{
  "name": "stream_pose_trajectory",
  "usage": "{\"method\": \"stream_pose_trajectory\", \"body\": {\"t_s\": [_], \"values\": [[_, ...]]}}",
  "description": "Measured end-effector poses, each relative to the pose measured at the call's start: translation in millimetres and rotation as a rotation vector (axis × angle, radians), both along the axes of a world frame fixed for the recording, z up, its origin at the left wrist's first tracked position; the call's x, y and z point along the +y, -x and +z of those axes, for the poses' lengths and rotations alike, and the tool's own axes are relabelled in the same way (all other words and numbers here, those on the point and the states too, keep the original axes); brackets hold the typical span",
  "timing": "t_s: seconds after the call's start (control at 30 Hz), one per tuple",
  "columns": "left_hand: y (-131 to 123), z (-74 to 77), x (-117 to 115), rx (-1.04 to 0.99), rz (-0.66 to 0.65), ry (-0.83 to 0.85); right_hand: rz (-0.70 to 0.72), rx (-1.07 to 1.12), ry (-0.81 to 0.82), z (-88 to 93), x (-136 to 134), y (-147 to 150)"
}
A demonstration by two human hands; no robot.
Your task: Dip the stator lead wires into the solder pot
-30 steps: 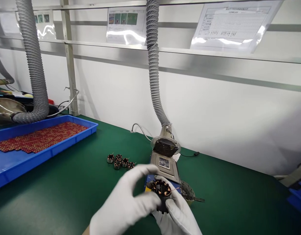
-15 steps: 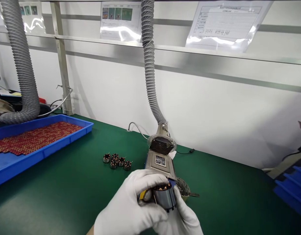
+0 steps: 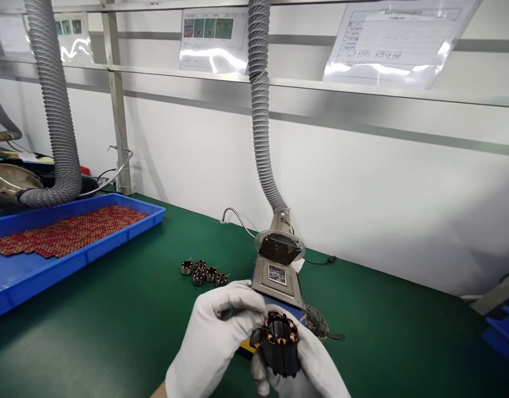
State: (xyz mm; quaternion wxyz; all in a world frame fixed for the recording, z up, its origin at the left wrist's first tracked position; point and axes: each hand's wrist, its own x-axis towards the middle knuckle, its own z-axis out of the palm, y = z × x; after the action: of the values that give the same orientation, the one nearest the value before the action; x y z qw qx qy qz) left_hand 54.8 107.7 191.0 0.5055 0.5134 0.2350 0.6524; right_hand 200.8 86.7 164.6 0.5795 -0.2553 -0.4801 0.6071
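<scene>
Tipped upright since 0.5 s ago, the wound core [image 3: 280, 349] sits just in front of the fan unit [image 3: 278, 275], long axis near vertical, my right hand [image 3: 318, 371] curling its fingers beneath, my left hand [image 3: 213, 331] pinching its rim.

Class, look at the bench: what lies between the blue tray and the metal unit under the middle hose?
A cluster of small copper-wound cores on the green mat, shown in the head view.

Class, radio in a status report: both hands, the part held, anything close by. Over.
Left hand and right hand both gripping black wound core. Held above green bench. Fan unit just behind.
</scene>
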Motion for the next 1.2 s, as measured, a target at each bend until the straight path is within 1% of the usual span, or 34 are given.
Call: {"method": "stream_pose_trajectory", "body": {"t_s": [0.07,0.1,0.13,0.17,0.2,0.23,0.27,0.3,0.33,0.4,0.47,0.5,0.53,0.57,0.67,0.7,0.73,0.77,0.87,0.9,0.93,0.97,1.0,1.07,1.13,1.2], "values": [[2.8,-0.2,-1.2,-0.14,0.094,-0.054,-0.24,-0.147,-0.168,-6.5,3.3,1.4],[4.5,0.1,-0.9,-0.18,0.12,-0.049,-0.374,-0.214,-0.259,-9.9,4.9,2.8],[5.4,0.5,-0.3,-0.192,0.107,-0.019,-0.508,-0.285,-0.356,-13.4,6.4,4.7],[4.9,1.0,0.6,-0.176,0.039,0.03,-0.632,-0.36,-0.462,-16.8,7.9,7.1],[2.8,1.1,1.6,-0.141,-0.069,0.083,-0.744,-0.443,-0.574,-20.0,9.2,9.7],[-0.8,0.8,2.7,-0.109,-0.183,0.127,-0.842,-0.531,-0.687,-22.7,10.2,12.4],[-5.4,-0.3,3.9,-0.104,-0.267,0.152,-0.92,-0.619,-0.791,-24.9,10.9,14.8],[-10.0,-2.0,5.1,-0.128,-0.303,0.159,-0.974,-0.7,-0.874,-26.3,11.2,16.9],[-13.8,-4.0,6.3,-0.17,-0.288,0.157,-1.005,-0.765,-0.933,-27.1,11.2,18.4],[-16.2,-7.4,8.3,-0.253,-0.171,0.141,-1.013,-0.808,-0.977,-26.9,10.5,19.5],[-10.8,-7.6,9.3,-0.343,-0.014,0.1,-1.005,-0.741,-0.946,-25.7,9.9,18.8],[-6.5,-6.0,9.4,-0.367,0.063,0.08,-1.012,-0.696,-0.919,-25.2,9.8,18.1],[-2.2,-3.7,9.2,-0.353,0.107,0.07,-1.021,-0.655,-0.893,-25.0,9.9,17.3],[1.2,-1.0,8.9,-0.293,0.105,0.079,-1.031,-0.623,-0.873,-25.0,10.2,16.7],[2.0,4.2,7.3,-0.011,-0.066,0.181,-1.028,-0.577,-0.871,-26.1,11.3,16.0],[-0.3,4.0,6.9,0.026,-0.091,0.203,-1.019,-0.569,-0.876,-26.5,11.6,16.1],[-2.8,3.0,6.6,0.017,-0.079,0.204,-1.009,-0.563,-0.88,-26.7,11.7,16.3],[-4.8,1.6,6.5,-0.023,-0.04,0.194,-0.996,-0.558,-0.882,-26.7,11.7,16.4],[-4.0,-0.8,6.7,-0.207,0.085,0.115,-0.978,-0.566,-0.862,-25.7,11.2,16.3],[-1.6,0.0,6.8,-0.232,0.115,0.106,-0.981,-0.573,-0.848,-25.2,11.1,16.0],[1.1,1.4,6.8,-0.212,0.123,0.111,-0.987,-0.58,-0.835,-24.7,10.9,15.6],[3.5,3.4,6.6,-0.156,0.107,0.124,-0.993,-0.584,-0.827,-24.4,10.9,15.3],[5.3,5.4,6.2,-0.077,0.064,0.143,-0.994,-0.584,-0.828,-24.2,10.9,15.0],[5.8,8.4,5.2,0.04,-0.052,0.202,-0.98,-0.571,-0.857,-24.1,11.0,14.7],[2.9,8.9,4.3,0.043,-0.121,0.242,-0.961,-0.563,-0.88,-24.4,11.0,15.0],[-1.6,7.4,4.1,0.025,-0.138,0.274,-0.942,-0.568,-0.877,-24.9,10.7,15.8]]}}
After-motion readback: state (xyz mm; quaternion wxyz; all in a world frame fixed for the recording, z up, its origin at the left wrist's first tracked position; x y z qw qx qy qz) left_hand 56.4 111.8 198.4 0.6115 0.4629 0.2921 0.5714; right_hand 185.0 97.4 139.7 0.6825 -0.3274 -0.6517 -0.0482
